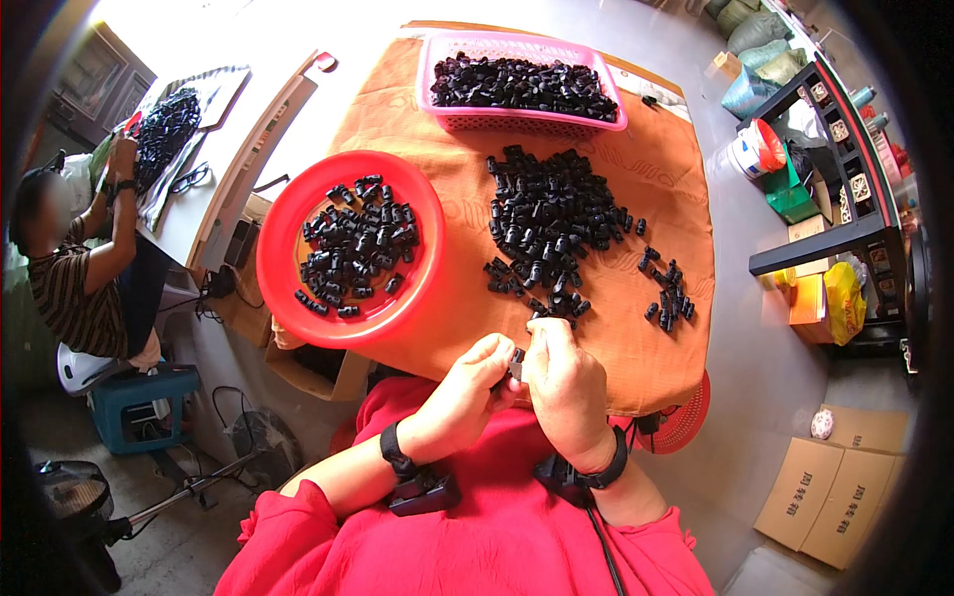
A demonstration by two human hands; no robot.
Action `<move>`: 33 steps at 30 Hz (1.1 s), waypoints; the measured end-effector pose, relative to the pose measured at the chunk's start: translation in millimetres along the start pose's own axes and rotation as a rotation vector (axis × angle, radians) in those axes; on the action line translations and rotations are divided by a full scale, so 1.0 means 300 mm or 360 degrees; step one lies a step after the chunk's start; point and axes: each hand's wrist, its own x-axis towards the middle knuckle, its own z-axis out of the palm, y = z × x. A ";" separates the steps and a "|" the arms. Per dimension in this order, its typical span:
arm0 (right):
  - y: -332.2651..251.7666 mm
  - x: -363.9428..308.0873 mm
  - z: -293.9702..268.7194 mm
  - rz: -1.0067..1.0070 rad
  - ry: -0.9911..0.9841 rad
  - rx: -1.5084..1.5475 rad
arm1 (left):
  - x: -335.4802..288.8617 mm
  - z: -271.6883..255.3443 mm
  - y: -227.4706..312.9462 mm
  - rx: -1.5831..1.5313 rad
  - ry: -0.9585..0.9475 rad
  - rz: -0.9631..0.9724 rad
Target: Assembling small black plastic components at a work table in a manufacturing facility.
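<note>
In front of my chest, close to the near edge of the table, a small black plastic part (517, 364) is pinched between my two hands. My left hand (469, 385) grips it with thumb and fingers closed. My right hand (566, 379) is closed against the other side, its thumb and forefinger pressed together at the part. Just beyond lies a large heap of short black cylindrical plastic parts (542, 214). To its right is a small group of the same parts (671, 293). On the left, a round red basin (273, 253) holds many more.
A pink basket (517, 124) of small black pieces stands at the table's far side on an orange cloth (636, 358). At left, another person (84, 263) works at a white table (199, 214). A fan (75, 497) stands lower left, cardboard boxes (830, 497) lower right.
</note>
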 end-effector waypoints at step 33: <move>0.046 0.033 0.025 0.0070 0.0005 -0.0039 | 0.045 -0.009 -0.023 -0.0093 0.0059 -0.0041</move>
